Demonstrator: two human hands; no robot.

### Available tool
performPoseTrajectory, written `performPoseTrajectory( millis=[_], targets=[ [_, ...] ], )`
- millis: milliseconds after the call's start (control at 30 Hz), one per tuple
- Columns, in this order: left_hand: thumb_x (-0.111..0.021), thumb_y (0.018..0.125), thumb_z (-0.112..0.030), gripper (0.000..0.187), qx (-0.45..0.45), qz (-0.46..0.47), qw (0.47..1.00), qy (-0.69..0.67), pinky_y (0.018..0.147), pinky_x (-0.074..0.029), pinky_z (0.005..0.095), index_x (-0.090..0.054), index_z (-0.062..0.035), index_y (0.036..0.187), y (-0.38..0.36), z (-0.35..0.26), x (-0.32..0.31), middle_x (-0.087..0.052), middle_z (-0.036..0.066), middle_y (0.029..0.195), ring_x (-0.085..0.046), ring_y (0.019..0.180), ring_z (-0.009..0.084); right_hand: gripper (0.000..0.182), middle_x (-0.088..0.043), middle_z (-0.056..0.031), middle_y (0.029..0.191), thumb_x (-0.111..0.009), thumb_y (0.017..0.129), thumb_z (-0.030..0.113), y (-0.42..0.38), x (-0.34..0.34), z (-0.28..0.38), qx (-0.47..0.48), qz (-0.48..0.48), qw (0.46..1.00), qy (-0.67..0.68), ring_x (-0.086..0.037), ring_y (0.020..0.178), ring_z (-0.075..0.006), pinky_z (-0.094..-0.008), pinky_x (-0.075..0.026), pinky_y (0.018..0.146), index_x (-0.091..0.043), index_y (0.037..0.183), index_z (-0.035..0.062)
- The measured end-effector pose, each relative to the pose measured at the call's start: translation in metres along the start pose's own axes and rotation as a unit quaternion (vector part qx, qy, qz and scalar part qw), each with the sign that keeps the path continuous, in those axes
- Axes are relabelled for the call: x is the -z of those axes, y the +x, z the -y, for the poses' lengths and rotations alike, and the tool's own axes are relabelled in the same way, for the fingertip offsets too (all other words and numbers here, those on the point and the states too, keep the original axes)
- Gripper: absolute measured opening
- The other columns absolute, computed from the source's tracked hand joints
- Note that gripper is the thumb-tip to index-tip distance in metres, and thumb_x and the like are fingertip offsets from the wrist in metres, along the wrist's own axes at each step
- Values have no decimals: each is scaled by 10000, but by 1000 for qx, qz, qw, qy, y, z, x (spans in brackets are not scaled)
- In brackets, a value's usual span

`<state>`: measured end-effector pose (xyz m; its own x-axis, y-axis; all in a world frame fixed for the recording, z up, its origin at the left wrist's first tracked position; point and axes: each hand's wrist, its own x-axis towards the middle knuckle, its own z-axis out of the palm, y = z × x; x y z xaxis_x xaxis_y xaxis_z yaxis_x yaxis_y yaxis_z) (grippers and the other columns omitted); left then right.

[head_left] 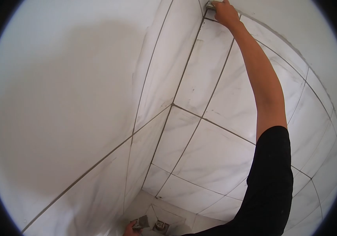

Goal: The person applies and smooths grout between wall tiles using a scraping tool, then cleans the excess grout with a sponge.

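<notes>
Grey blade (pixel 141 222): left hand (pixel 130 230) | small tool (pixel 210 5): right hand (pixel 227 15), at tiles (pixel 207 59)

broad soft shadow (pixel 66 106), fisheye distortion

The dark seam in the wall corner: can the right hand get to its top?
Yes, it looks that way: the right hand is up by the top of the dark seam with a small flat tool, and nothing seems in between.

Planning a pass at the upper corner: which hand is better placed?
Probably the right hand: it holds a small tool up there; the left hand is low, holding a flat piece.
</notes>
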<state>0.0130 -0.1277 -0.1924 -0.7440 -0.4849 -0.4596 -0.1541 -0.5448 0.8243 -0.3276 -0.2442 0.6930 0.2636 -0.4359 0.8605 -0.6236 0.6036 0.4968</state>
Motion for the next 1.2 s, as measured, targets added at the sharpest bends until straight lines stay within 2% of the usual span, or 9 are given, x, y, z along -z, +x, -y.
performPoseTrajectory(
  millis=[167,233,533,600,667,733,867,1000,1200],
  targets=[
    [-626,910,-132,602,55,-20,996,61,944,-443,389,-365,-17,1440,-9,-3,-3,-518,153,1330,-536,1130,278,469,-623,-216,975,-585,691,-16,-60,-27,20,75,-30,997,-8,-636,864,-391,-471,-539,749,-661,1127,138],
    [-633,878,-248,315,117,30,889,-442,785,-516,410,-593,-131,1167,43,59,17,-643,66,1118,-612,995,247,363,-661,-141,1002,-583,675,-33,-96,-42,33,145,-23,989,-26,-610,925,-337,-428,-534,777,-655,1021,49],
    [-603,901,-276,293,110,41,907,-405,817,-500,484,-592,-137,1159,46,68,16,-656,67,1112,-616,1022,247,202,-641,-149,1056,-584,758,40,-269,-10,116,214,29,974,71,-570,1018,-262,-369,-455,811,-634,951,2],
    [-604,897,-270,293,92,42,919,-381,814,-507,480,-592,-136,1157,43,63,16,-656,66,1112,-619,1019,246,284,-643,-149,1082,-607,713,-1,-267,21,107,165,150,963,149,-585,978,-271,-378,-474,799,-649,991,37],
    [-606,894,-264,293,83,39,927,-363,812,-515,477,-592,-135,1156,38,61,11,-656,65,1112,-621,1016,245,470,-658,-122,1095,-571,713,-56,-260,53,82,-45,64,966,245,-607,945,-315,-414,-515,797,-668,1140,116],
    [-612,887,-258,323,58,-5,935,-351,813,-524,469,-588,-133,1184,33,57,2,-651,66,1123,-616,1029,242,420,-692,-128,1076,-624,771,5,-257,75,39,-14,-104,953,285,-668,894,-274,-331,-535,778,-672,1176,106],
    [-608,897,-243,348,20,37,946,-322,845,-509,454,-580,-131,1225,-3,3,-26,-638,68,1146,-597,1068,233,190,-694,-68,814,-640,756,41,-293,158,35,-213,174,841,466,-584,732,-88,-278,-493,700,-673,943,36],
    [-581,922,-229,286,10,53,905,-421,882,-483,412,-591,-117,1185,-47,-98,-91,-636,62,1150,-590,1076,225,432,-684,-110,1104,-676,710,-56,-435,178,109,-81,272,797,533,-686,882,-257,-315,-517,747,-581,1111,74],
    [-542,953,-246,235,10,140,872,-469,635,-594,277,-618,-94,1116,-91,-182,-137,-693,47,1021,-687,864,175,759,-542,-121,1377,-572,583,-137,-564,240,179,-68,326,692,641,-480,1306,-339,-407,-438,1067,-561,1311,77]
  ],
)
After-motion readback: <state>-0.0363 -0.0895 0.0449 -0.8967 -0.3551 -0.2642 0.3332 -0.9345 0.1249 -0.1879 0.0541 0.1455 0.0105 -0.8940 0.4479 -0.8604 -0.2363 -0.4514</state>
